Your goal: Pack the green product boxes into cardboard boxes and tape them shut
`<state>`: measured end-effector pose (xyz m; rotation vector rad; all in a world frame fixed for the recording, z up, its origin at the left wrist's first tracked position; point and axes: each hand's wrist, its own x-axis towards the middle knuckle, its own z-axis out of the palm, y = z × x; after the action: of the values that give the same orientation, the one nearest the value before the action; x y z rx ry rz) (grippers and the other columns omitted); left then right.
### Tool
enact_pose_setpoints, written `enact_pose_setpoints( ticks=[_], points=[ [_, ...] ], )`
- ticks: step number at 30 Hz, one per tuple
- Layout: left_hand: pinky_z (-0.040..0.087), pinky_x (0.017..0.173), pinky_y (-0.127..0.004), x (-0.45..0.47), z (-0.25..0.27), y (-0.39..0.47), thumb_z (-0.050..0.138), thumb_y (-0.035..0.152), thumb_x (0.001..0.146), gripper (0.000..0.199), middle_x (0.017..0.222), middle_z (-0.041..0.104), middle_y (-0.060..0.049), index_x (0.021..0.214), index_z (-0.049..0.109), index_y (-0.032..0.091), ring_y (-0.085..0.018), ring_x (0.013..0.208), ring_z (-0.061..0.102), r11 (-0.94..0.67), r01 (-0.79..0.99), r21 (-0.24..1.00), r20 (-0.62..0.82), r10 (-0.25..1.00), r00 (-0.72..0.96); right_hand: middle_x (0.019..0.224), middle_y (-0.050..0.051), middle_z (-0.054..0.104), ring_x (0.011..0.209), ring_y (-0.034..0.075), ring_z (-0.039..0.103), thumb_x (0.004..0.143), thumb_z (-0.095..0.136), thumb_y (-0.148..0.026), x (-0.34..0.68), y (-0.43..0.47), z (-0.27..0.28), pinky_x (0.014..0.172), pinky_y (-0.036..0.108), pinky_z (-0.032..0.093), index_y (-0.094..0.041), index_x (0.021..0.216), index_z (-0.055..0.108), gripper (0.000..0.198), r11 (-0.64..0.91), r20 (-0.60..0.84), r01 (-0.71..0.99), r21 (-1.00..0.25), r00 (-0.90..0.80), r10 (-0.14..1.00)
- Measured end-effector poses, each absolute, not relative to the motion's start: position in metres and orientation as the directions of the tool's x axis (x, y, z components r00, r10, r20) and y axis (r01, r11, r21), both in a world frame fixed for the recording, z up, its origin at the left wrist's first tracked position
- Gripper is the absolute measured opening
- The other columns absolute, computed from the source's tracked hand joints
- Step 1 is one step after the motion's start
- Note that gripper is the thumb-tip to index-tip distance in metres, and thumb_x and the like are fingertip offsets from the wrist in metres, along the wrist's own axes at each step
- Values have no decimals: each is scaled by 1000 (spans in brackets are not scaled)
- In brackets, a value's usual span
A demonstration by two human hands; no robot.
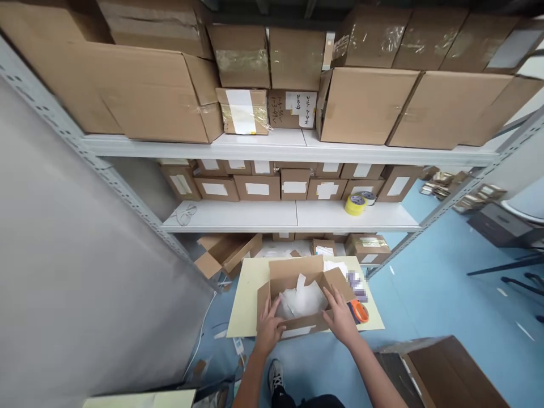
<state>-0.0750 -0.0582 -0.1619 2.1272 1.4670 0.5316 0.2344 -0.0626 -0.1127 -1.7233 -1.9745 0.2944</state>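
An open cardboard box [296, 268] with its flaps up stands on a pale yellow board in front of me. Inside lies a white wrapped bundle [308, 300], with a white strip sticking up from it. What the wrapping covers is hidden. My left hand [268, 330] is at the box's near left corner, fingers spread, fingertips by the bundle and thumb over the near side. On the right, my right hand [341, 317] rests by the right flap with fingers apart, its fingertips reaching over the bundle's right end. Neither hand is closed around anything.
An orange tape roll [359, 311] lies right of the box on the yellow board [246, 294]. Shelves [238, 214] ahead hold many cartons and a yellow tape roll [355, 205]. A large open carton [454, 368] stands at lower right, another open carton [229, 253] at left.
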Motion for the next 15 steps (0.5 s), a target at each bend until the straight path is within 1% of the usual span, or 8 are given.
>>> enact_pose_setpoints(
  ticks=[2, 5, 7, 9, 11, 12, 14, 15],
  points=[
    [28, 123, -66, -82, -165, -24, 71, 18, 81, 11, 171, 30, -1, 79, 80, 22, -41, 161, 4, -275, 755, 595, 12, 942, 334, 167, 9, 34, 152, 36, 37, 93, 58, -30, 227, -48, -111, 118, 54, 43, -33, 160, 39, 70, 141, 189, 873, -466, -57, 980],
    [27, 124, -65, -92, -172, 9, 75, 16, 77, 15, 171, 30, -2, 88, 82, 23, -42, 161, 7, -200, 760, 618, -90, 943, 322, 167, 9, 35, 152, 34, 38, 90, 60, -29, 221, -31, -108, 118, 51, 43, -32, 157, 43, 69, 96, 135, 876, -472, -36, 990],
    [26, 125, -62, -99, -177, 16, 78, 17, 74, 34, 172, 28, -2, 106, 81, 26, -42, 160, 9, -177, 736, 653, -120, 936, 331, 166, 10, 37, 151, 33, 40, 90, 60, -29, 222, -27, -108, 119, 50, 42, -31, 156, 45, 68, 63, 99, 872, -486, -17, 995],
    [24, 127, -60, -105, -182, 13, 81, 24, 72, 62, 173, 24, -4, 133, 70, 28, -40, 161, 10, -139, 701, 700, -93, 955, 283, 165, 11, 40, 150, 33, 42, 90, 60, -31, 225, -27, -108, 119, 50, 42, -29, 154, 47, 66, 24, 78, 860, -510, 19, 997],
    [24, 127, -58, -111, -188, 5, 82, 36, 73, 85, 174, 22, -10, 152, 51, 26, -40, 160, 12, -4, 663, 749, -75, 993, 91, 163, 13, 42, 150, 32, 42, 90, 59, -34, 230, -31, -112, 120, 51, 40, -26, 153, 48, 65, -30, 85, 841, -541, 89, 992],
    [26, 127, -56, -114, -192, 0, 82, 42, 74, 91, 173, 24, -13, 155, 44, 24, -40, 160, 15, 103, 622, 776, -102, 994, -38, 162, 13, 43, 150, 32, 42, 90, 59, -35, 233, -33, -115, 121, 51, 39, -25, 153, 48, 65, -61, 97, 827, -559, 139, 986],
    [38, 121, -53, -120, -200, -9, 77, 51, 78, 92, 166, 37, -18, 157, 39, 22, -40, 154, 32, 303, 460, 834, -220, 949, -226, 158, 14, 47, 150, 32, 42, 89, 58, -38, 241, -39, -124, 122, 52, 37, -22, 152, 47, 66, -133, 120, 786, -604, 255, 960],
    [44, 116, -51, -123, -204, -12, 74, 52, 80, 89, 160, 45, -19, 156, 39, 22, -39, 149, 43, 368, 359, 858, -285, 921, -264, 156, 15, 50, 149, 32, 43, 87, 58, -39, 246, -42, -129, 121, 52, 38, -20, 152, 47, 68, -173, 122, 757, -630, 317, 941]
  ],
)
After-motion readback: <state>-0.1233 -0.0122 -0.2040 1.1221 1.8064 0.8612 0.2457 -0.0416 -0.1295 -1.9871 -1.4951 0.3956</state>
